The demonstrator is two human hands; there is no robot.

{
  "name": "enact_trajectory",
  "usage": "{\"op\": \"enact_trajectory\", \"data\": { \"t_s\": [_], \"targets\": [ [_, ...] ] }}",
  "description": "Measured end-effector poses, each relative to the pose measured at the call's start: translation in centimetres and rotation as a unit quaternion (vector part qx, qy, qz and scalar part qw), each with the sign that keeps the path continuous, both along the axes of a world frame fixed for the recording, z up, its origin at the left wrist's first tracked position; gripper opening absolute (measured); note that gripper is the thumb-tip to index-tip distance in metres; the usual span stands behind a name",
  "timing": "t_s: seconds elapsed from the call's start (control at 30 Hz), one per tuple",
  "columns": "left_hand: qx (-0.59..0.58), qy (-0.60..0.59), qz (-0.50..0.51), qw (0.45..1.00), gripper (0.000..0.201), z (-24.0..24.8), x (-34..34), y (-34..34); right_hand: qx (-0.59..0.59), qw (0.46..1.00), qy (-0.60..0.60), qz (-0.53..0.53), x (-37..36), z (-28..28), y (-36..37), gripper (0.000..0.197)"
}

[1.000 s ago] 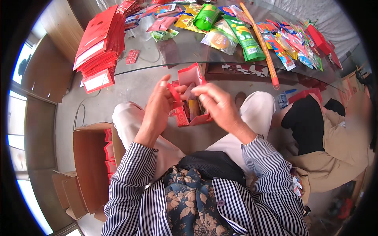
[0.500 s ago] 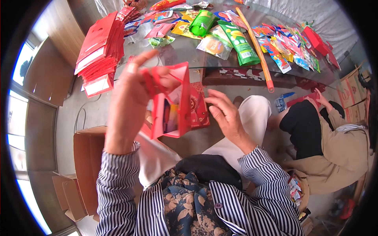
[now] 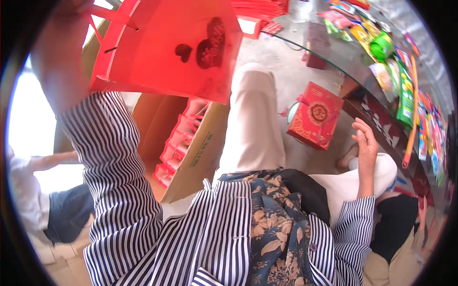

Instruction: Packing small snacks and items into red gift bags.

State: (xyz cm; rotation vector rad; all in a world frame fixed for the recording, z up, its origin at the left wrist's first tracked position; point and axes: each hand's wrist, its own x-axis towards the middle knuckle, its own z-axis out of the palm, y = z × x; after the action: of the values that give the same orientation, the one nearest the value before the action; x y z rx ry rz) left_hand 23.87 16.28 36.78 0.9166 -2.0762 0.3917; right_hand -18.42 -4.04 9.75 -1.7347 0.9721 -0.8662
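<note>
Showing left of the carton [image 3: 202, 152]: another person [image 3: 28, 190], white top, one arm stretched out. Left hand [image 3: 64, 26] is up and left of the carton, grasping the red bag [image 3: 167, 52] by its straps [image 3: 114, 15]; each finger is too dark and blurred to tell apart. Bag hangs tilted, overlapping the carton's top edge in view; can't tell if they touch, or what's in the bag. More red bags [image 3: 180, 148] stand close together inside the carton. Main risk, my read: bag weight on thin straps, so a strap could tear out at its hole or slip off the fingers. Bag could also snag the carton rim if low, or crush those bags if let go from height. Red box [image 3: 317, 114] sits right of the carton, seemingly on a round pale thing [image 3: 293, 111]; a knee bump could tip it. Right hand [image 3: 366, 148], farther right of the carton, is empty, fingers loosely extended, so no second support under the bag. Glass table [image 3: 329, 55] with snack packs [image 3: 381, 47] is also right of the carton, well apart from the bag.
</note>
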Motion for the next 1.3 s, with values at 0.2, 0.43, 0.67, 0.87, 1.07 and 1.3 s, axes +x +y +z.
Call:
{"op": "enact_trajectory", "data": {
  "t_s": [0.2,0.43,0.67,0.87,1.07,1.3],
  "targets": [
    [0.0,0.408,0.251,0.878,0.038,-2.0,2.5,4.8,0.03,0.998,0.054,0.031,0.5,-0.3,-0.8,0.025],
    [0.169,0.514,0.332,0.772,0.051,-6.5,17.8,13.1,0.053,0.994,0.083,0.048,1.2,-0.4,-1.6,0.03],
    [0.146,0.535,0.439,0.707,0.047,-12.9,17.6,16.5,0.084,0.987,0.112,0.075,0.6,-1.4,-2.6,0.03],
    [0.169,0.52,0.444,0.71,0.044,-19.4,19.5,15.4,0.115,0.982,0.12,0.088,1.9,-1.7,-1.8,0.025],
    [0.236,0.581,0.366,0.688,0.038,-25.5,21.3,11.8,0.123,0.976,0.141,0.112,0.9,-1.4,-1.1,0.024],
    [0.342,0.512,0.387,0.686,0.039,-30.8,19.9,7.5,0.143,0.975,0.14,0.1,0.9,-0.9,-0.8,0.024]
  ]
}}
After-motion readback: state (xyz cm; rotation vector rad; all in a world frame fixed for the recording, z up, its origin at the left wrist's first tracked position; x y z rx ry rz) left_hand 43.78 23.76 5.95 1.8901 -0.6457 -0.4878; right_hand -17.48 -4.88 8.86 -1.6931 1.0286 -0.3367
